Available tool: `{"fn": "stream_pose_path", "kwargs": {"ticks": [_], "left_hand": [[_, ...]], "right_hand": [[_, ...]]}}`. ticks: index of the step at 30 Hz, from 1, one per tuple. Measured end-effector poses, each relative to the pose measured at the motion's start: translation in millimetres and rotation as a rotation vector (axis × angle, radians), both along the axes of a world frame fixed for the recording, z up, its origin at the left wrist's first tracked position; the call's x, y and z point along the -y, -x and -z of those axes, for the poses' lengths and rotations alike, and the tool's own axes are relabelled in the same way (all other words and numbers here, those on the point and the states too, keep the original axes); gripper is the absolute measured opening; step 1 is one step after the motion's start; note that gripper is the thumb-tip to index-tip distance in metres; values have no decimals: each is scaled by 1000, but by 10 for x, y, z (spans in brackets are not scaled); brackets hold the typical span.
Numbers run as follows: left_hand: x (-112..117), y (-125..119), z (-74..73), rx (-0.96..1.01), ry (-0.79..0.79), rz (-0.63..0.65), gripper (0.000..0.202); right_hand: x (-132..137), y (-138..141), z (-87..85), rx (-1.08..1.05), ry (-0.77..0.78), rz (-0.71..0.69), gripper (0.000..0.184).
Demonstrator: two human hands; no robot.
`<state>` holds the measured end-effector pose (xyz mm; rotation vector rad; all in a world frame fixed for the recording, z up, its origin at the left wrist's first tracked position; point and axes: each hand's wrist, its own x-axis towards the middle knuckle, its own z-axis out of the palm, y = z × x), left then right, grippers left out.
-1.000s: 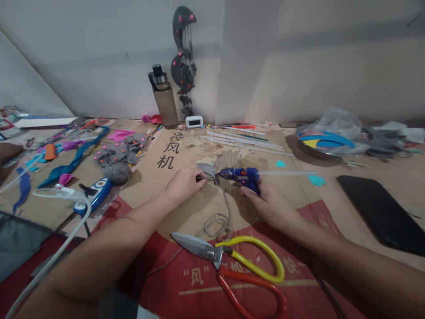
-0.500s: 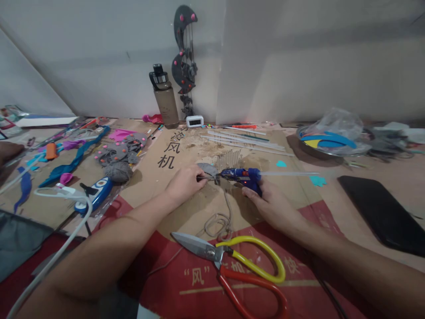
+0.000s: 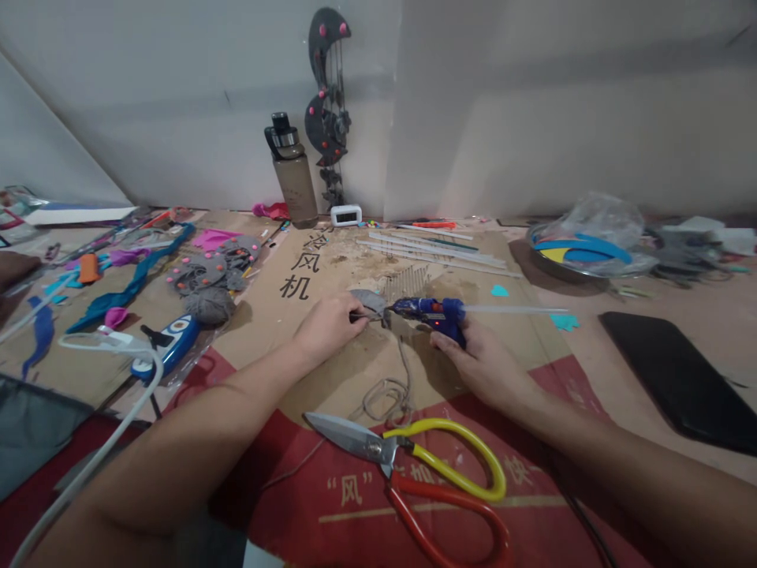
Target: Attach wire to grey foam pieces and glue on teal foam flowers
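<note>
My right hand [image 3: 482,347] is wrapped round the handle of a blue hot glue gun [image 3: 434,312], with a clear glue stick [image 3: 514,309] poking out of its rear. The gun's nozzle points left and meets or nearly meets a small grey felt piece [image 3: 371,300]. My left hand [image 3: 331,325] pinches that piece at its near left edge, so part of it is hidden behind the fingers. A grey cord [image 3: 405,363] hangs down from near the felt and ends in loose coils on the cardboard [image 3: 331,379].
Large scissors [image 3: 384,454] with yellow and red handles lie in front. Glue sticks [image 3: 438,248] lie behind my hands. A water bottle [image 3: 294,177] and small clock [image 3: 346,215] stand at the wall. Right are a black phone [image 3: 680,379] and a bowl [image 3: 579,264]; left, grey yarn [image 3: 208,304].
</note>
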<state>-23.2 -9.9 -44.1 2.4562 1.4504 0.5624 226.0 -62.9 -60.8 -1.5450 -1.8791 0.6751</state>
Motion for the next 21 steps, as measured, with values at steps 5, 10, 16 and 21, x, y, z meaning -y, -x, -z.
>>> {"fn": "stream_pose_path", "kwargs": {"ticks": [5, 10, 16, 21], "left_hand": [[-2, 3, 8, -4, 2, -17, 11], [-3, 11, 16, 26, 3, -5, 10], [-11, 2, 11, -3, -4, 1, 12], [-17, 2, 23, 10, -5, 1, 11]], "right_hand": [[-16, 6, -5, 73, 23, 39, 33], [1, 8, -16, -12, -40, 26, 33], [-10, 18, -3, 52, 12, -5, 31], [-14, 22, -3, 89, 16, 37, 33]]}}
